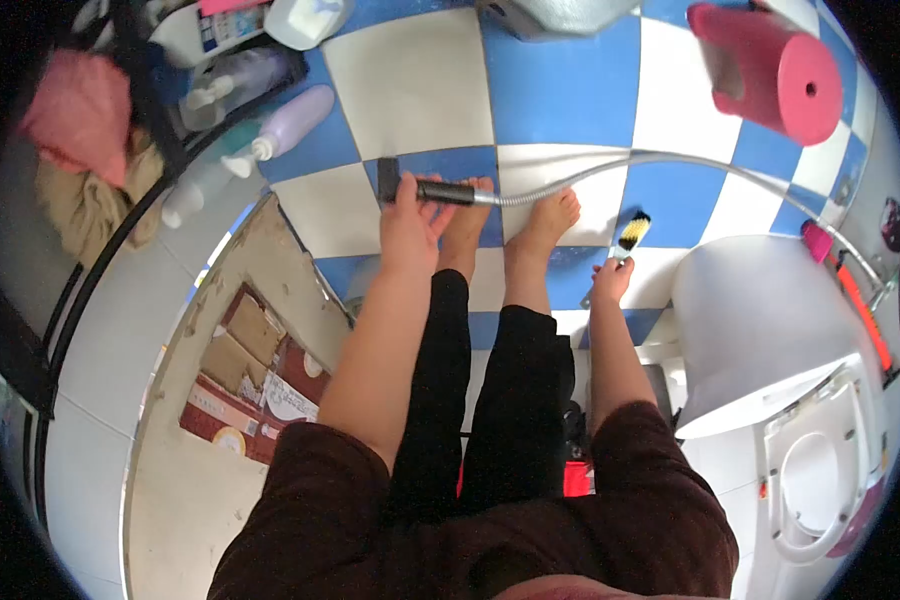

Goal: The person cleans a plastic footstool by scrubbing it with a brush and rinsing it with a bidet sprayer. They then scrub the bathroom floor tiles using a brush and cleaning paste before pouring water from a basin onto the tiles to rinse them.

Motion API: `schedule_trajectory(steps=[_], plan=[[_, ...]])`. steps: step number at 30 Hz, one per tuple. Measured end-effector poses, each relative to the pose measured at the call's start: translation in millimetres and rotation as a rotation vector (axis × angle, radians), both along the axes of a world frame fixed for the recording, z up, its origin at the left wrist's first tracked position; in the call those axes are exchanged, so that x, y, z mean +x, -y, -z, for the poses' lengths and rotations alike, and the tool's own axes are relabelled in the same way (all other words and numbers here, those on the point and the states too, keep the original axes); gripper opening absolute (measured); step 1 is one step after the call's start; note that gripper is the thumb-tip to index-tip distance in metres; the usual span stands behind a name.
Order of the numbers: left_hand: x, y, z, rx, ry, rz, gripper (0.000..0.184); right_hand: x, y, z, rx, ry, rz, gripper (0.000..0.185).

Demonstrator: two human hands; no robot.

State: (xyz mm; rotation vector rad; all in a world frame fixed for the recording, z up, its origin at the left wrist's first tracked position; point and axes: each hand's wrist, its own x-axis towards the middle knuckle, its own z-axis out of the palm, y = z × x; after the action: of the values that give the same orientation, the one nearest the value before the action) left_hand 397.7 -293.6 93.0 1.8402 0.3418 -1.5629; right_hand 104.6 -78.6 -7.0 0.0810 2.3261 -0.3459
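Note:
My left hand [410, 228] is closed around the dark handle of a hand-held shower head [444, 192]. Its square black head points to the left, and a silver flexible hose [660, 156] arcs away from the handle toward the right wall. Lower on the right, my right hand [613, 276] grips the short handle of a scrubbing brush [633, 233] with yellow and black bristles. The brush is held up over the blue and white tiled floor [560, 90]. Whether water is running from the shower head, I cannot tell.
My bare feet [535, 225] stand on the tiles. To the right are a white bin-like container [760, 320], a toilet [815, 480] and a pink plastic stool-like object [770, 80]. Bottles [295, 122] and a rack with cloths [80, 110] line the left, above a worn door [180, 400].

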Motion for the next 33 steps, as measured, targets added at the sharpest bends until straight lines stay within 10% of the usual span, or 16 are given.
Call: schedule_trajectory(steps=[4,8,19,25,33], plan=[[-13,-23,-49,0.052,0.039,-0.060,0.025,23,133,-121,-0.399,0.325,-0.248,0.040],[-17,-41,-74,0.083,0.044,-0.138,0.024,56,250,-154,-0.530,0.257,-1.123,0.048],[-14,-8,-50,0.092,0.147,-0.170,0.027,249,281,50,-0.378,0.259,-2.381,0.050],[-11,0,-51,-0.014,0.119,-0.117,0.029,228,364,42,-0.457,-0.066,-2.062,0.059],[0,6,-48,-0.041,0.107,-0.154,0.031,287,338,47,-0.382,0.190,-1.982,0.059]])
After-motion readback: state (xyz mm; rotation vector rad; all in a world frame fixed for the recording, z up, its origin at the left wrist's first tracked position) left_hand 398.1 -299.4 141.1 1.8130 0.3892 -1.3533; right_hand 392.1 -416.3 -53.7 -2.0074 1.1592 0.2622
